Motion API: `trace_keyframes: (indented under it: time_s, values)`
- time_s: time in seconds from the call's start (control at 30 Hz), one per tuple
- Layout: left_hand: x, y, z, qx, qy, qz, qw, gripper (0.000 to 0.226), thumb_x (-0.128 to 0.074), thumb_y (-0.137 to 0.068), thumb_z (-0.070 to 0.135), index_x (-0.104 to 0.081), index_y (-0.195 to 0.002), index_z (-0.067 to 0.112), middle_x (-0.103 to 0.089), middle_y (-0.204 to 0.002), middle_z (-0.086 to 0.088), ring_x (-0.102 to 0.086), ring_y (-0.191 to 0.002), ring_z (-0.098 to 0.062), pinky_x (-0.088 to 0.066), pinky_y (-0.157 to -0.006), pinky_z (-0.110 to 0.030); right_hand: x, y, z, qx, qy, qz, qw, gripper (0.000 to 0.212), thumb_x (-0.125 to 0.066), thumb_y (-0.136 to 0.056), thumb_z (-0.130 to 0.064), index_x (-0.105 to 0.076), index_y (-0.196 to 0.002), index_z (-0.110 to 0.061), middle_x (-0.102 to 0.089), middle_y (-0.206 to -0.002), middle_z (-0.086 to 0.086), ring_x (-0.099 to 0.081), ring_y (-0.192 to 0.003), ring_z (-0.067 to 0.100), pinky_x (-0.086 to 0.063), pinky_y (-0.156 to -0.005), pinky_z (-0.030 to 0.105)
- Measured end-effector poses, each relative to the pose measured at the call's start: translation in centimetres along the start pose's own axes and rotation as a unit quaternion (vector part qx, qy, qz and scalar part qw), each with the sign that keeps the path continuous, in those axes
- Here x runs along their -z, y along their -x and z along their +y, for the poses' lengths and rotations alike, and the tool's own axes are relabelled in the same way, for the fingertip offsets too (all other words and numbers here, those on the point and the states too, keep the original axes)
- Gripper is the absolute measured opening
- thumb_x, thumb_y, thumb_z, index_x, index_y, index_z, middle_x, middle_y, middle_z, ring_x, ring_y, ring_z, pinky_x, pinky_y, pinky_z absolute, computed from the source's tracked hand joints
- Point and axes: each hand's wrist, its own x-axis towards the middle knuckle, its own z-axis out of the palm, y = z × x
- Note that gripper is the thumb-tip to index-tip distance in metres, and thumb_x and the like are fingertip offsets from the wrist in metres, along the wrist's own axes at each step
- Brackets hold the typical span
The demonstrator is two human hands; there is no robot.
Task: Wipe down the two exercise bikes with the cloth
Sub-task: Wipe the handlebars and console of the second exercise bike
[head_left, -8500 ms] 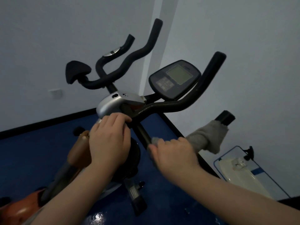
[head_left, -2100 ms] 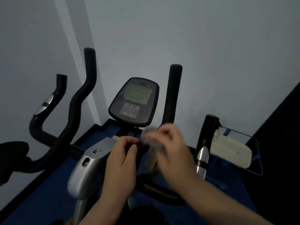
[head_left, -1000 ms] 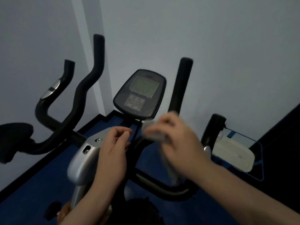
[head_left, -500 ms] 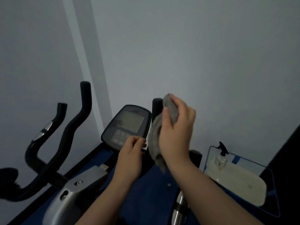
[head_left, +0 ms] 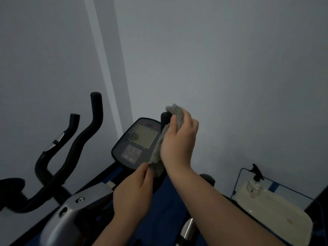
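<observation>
Far left: curved black handlebars (head_left: pixel 78 150), untouched. Centre: console (head_left: pixel 136 144) beside the upright handlebar (head_left: pixel 165 118). Best to keep the grey cloth (head_left: pixel 159 148) wrapped snug and slide along the whole bar — firm, even pressure. Left hand (head_left: pixel 134 194) low, fingers curled, pinching the cloth's hanging end. Right hand (head_left: pixel 179 142) raised, clamped round cloth and bar.

Counted in view: two hands (head_left: pixel 177 139), one grey cloth (head_left: pixel 174 112), one display console (head_left: pixel 136 144), one spray bottle (head_left: pixel 254 183).
</observation>
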Motion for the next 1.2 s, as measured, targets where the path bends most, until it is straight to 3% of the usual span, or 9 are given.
trace_keyframes:
  time_s: [0.1,0.17,0.23,0.37,0.57,0.73,0.9,1.07,1.2]
  values:
    - [-0.1,0.2,-0.1,-0.017,-0.043,0.007,0.999,0.024,-0.028,-0.095,0.047,-0.043,-0.077,0.040,-0.057,-0.062,0.012,-0.052,-0.056,0.001,-0.031,-0.049,-0.024,2.5,-0.5,0.9,-0.009,0.045,-0.080,0.996,0.029,-0.044,-0.100,-0.024,-0.055,-0.126,-0.019,-0.053,-0.115,-0.002,-0.053,-0.084,-0.003,-0.036,-0.072,0.002]
    - [-0.1,0.0,-0.2,-0.017,-0.055,0.014,0.998,0.020,-0.026,-0.094,0.050,-0.044,-0.085,0.045,-0.058,-0.065,0.016,-0.050,-0.058,0.006,-0.031,-0.051,-0.020,4.2,-2.3,0.4,0.085,0.105,-0.097,0.986,0.025,-0.048,-0.098,-0.019,-0.060,-0.120,-0.019,-0.052,-0.111,0.001,-0.055,-0.087,0.005,-0.036,-0.072,0.007]
    - [-0.1,0.0,-0.4,-0.014,-0.045,0.015,0.999,0.023,-0.026,-0.094,0.051,-0.047,-0.086,0.043,-0.060,-0.067,0.016,-0.052,-0.060,0.006,-0.037,-0.053,-0.022,4.6,-4.1,-1.2,0.192,0.158,-0.178,0.952,0.028,-0.049,-0.096,-0.014,-0.061,-0.119,-0.024,-0.045,-0.111,0.000,-0.054,-0.091,0.007,-0.042,-0.080,0.009]
    - [-0.1,0.2,-0.4,-0.009,-0.030,0.013,0.999,0.026,-0.030,-0.093,0.051,-0.052,-0.083,0.041,-0.062,-0.065,0.013,-0.057,-0.062,0.003,-0.041,-0.055,-0.026,5.8,-5.5,-2.1,0.268,0.249,-0.324,0.873,0.028,-0.047,-0.098,-0.015,-0.057,-0.122,-0.025,-0.045,-0.112,0.001,-0.059,-0.086,0.024,-0.052,-0.079,0.043]
    - [-0.1,0.0,-0.4,-0.016,-0.038,0.024,0.999,0.031,-0.026,-0.091,0.055,-0.052,-0.085,0.040,-0.061,-0.064,0.015,-0.056,-0.061,0.003,-0.036,-0.052,-0.023,5.4,-6.6,-2.2,0.279,0.231,-0.294,0.885,0.026,-0.048,-0.098,-0.016,-0.059,-0.120,-0.020,-0.049,-0.107,0.000,-0.058,-0.091,0.018,-0.048,-0.086,0.033]
    - [-0.3,0.2,-0.6,-0.016,-0.035,0.025,0.999,0.030,-0.028,-0.092,0.054,-0.052,-0.083,0.038,-0.060,-0.062,0.013,-0.056,-0.059,0.002,-0.036,-0.050,-0.023,3.9,-1.9,0.5,0.171,0.120,-0.170,0.963,0.030,-0.044,-0.100,-0.021,-0.052,-0.128,-0.019,-0.040,-0.109,-0.006,-0.048,-0.091,-0.015,-0.035,-0.081,-0.003]
    - [-0.1,0.0,-0.3,-0.023,-0.041,0.023,0.999,0.030,-0.023,-0.089,0.055,-0.049,-0.083,0.042,-0.059,-0.061,0.013,-0.055,-0.056,0.002,-0.033,-0.048,-0.023,2.8,-3.3,0.2,-0.006,0.030,-0.142,0.989,0.037,-0.036,-0.100,-0.041,-0.060,-0.116,-0.017,-0.055,-0.115,0.005,-0.057,-0.093,0.005,-0.049,-0.090,0.029]
    - [-0.1,0.2,-0.1,-0.026,-0.053,0.015,0.998,0.028,-0.024,-0.091,0.053,-0.046,-0.077,0.042,-0.056,-0.058,0.010,-0.053,-0.053,-0.001,-0.030,-0.047,-0.024,0.9,1.0,1.5,-0.042,0.004,-0.054,0.998,0.026,-0.041,-0.099,-0.041,-0.056,-0.108,-0.022,-0.049,-0.109,-0.002,-0.053,-0.082,-0.016,-0.041,-0.066,0.000]
    - [0.0,0.0,-0.1,-0.025,-0.028,-0.001,0.999,0.031,-0.027,-0.093,0.050,-0.041,-0.068,0.041,-0.054,-0.056,0.010,-0.052,-0.053,-0.002,-0.027,-0.048,-0.025,1.7,3.4,3.0,-0.062,0.035,-0.055,0.996,0.033,-0.045,-0.099,-0.024,-0.049,-0.132,-0.019,-0.042,-0.109,-0.010,-0.049,-0.083,-0.015,-0.037,-0.073,-0.007]
